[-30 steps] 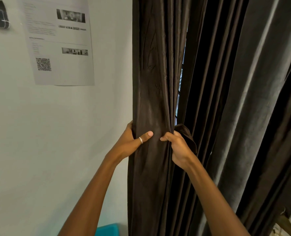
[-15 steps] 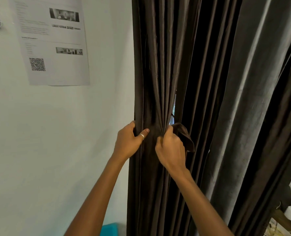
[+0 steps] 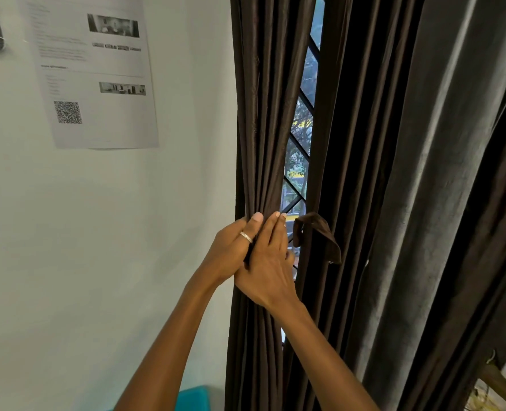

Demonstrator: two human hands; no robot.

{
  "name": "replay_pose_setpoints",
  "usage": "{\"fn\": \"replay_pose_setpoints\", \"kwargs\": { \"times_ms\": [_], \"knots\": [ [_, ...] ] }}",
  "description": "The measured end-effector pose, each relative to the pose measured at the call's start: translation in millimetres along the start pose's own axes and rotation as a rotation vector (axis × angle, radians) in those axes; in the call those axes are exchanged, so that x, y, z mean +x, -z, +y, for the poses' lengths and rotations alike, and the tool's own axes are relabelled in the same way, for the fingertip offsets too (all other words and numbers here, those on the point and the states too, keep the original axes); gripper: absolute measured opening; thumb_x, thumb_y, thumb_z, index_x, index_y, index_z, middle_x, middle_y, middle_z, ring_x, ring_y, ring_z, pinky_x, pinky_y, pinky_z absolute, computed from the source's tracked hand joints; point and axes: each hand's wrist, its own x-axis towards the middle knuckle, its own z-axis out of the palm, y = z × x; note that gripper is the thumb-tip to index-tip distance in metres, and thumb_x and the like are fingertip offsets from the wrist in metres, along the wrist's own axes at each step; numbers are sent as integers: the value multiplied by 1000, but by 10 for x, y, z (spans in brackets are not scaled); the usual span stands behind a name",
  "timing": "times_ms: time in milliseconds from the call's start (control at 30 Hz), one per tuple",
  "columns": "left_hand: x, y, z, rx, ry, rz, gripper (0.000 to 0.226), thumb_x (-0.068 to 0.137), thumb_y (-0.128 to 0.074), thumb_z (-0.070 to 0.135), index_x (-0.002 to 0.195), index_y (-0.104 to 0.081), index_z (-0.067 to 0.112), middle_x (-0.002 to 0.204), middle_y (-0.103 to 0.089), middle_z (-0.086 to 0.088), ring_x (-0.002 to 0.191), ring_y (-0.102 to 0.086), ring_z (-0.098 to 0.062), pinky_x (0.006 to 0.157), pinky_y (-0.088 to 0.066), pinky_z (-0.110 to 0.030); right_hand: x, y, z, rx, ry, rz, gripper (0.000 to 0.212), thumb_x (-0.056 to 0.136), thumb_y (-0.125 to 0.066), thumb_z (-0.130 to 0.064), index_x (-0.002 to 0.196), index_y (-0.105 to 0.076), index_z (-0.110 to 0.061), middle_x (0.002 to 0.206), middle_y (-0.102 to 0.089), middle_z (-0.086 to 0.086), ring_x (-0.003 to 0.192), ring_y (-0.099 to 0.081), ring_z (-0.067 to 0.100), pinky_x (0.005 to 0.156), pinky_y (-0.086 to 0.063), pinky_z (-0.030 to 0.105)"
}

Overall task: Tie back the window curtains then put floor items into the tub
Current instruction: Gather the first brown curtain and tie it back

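A dark brown curtain [image 3: 263,114] hangs in tight folds beside the white wall. My left hand [image 3: 231,250], with a ring on the thumb, grips the gathered folds from the left. My right hand [image 3: 271,262] lies over the same bunch from the right, fingers wrapped round it and touching the left thumb. A brown tie-back strap [image 3: 317,235] hangs in a loop just right of my hands. The second curtain panel [image 3: 364,143] hangs further right. Between the two panels a strip of barred window [image 3: 300,137] shows.
A printed paper sheet [image 3: 97,72] with a QR code is stuck on the wall at upper left. A turquoise object [image 3: 192,398] peeks in at the bottom edge. A grey curtain [image 3: 441,173] hangs at the right, with furniture partly visible at the lower right corner.
My hands have drawn together and squeezed the left curtain into a narrow bunch. A gap has opened between the panels, showing the window. The strap loop now hangs free of my right hand.
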Motion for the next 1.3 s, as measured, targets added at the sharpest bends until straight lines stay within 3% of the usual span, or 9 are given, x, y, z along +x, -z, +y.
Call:
{"fn": "replay_pose_setpoints", "kwargs": {
  "times_ms": [167, 267, 333, 500, 667, 767, 1000, 1167, 1300],
  "knots": [
    [59, 78, -18, 106, -80, 12, 45, 96, -56, 49, 135, -56, 27, 121, -67, 9, 111, -65, -6, 97, -52, -23, -2, 136, 196, 277, 137, -132, 88, 90, -43, -31, 158, 12, -26, 169, 7, -2, 155, 5, 13, 126, -12, 51],
    [97, 192, -33, 125, -82, -17, 47, 99, -52, 43, 142, -50, 23, 130, -63, 4, 119, -61, -12, 104, -49, -30, 65, 308, 360, 556, 100, -57, 64, 93, -43, -19, 155, -30, -30, 155, -42, -3, 140, -41, 10, 117, -38, 42],
    [109, 223, -25, 138, -88, -33, 48, 100, -50, 41, 145, -47, 24, 133, -60, 7, 120, -58, -10, 104, -47, -25, 145, 398, 430, 670, 85, 38, 40, 101, -49, -12, 139, -53, -26, 137, -58, -6, 127, -54, 3, 108, -48, 35],
    [109, 197, -17, 135, -98, -93, 47, 102, -47, 40, 147, -43, 26, 136, -57, 11, 123, -55, -4, 94, -43, -10, 356, 570, 565, 776, 42, -87, 45, 95, -67, -15, 136, -48, -22, 135, -58, -9, 127, -53, 0, 93, -50, 16],
    [113, 203, 9, 122, -88, -111, 49, 102, -46, 40, 148, -43, 25, 138, -56, 11, 125, -55, -5, 106, -44, -21, 583, 688, 649, 820, -10, -406, 49, 93, -66, -24, 139, -52, -21, 134, -65, 1, 125, -60, 20, 107, -46, 45],
    [121, 211, 17, 115, -79, -135, 49, 102, -46, 41, 148, -42, 26, 140, -55, 9, 127, -54, -7, 109, -44, -25, 639, 699, 604, 798, -59, -497, 44, 88, -61, -31, 131, -61, -20, 130, -67, 1, 122, -63, 22, 109, -45, 47],
    [125, 243, 78, 156, -55, -177, 52, 103, -42, 42, 152, -32, 29, 136, -46, 20, 122, -46, 2, 91, -37, -2, 661, 720, 542, 714, -69, -471, 37, 99, -53, -23, 125, -62, 2, 125, -68, 14, 115, -65, 28, 108, -46, 50],
    [151, 246, 68, 184, -58, -202, 57, 103, -41, 43, 155, -24, 31, 139, -39, 21, 128, -39, 3, 97, -33, -7, 628, 685, 521, 741, -22, -423, 55, 86, -58, -32, 118, -59, 13, 123, -60, 32, 107, -62, 42, 94, -47, 52],
    [158, 212, 77, 191, -66, -223, 58, 103, -39, 42, 156, -18, 30, 142, -34, 19, 130, -34, 2, 103, -31, -14, 613, 666, 564, 811, -39, -397, 34, 88, -56, -21, 111, -70, 0, 103, -75, 8, 92, -69, 16, 73, -51, 21]
  ]
}}
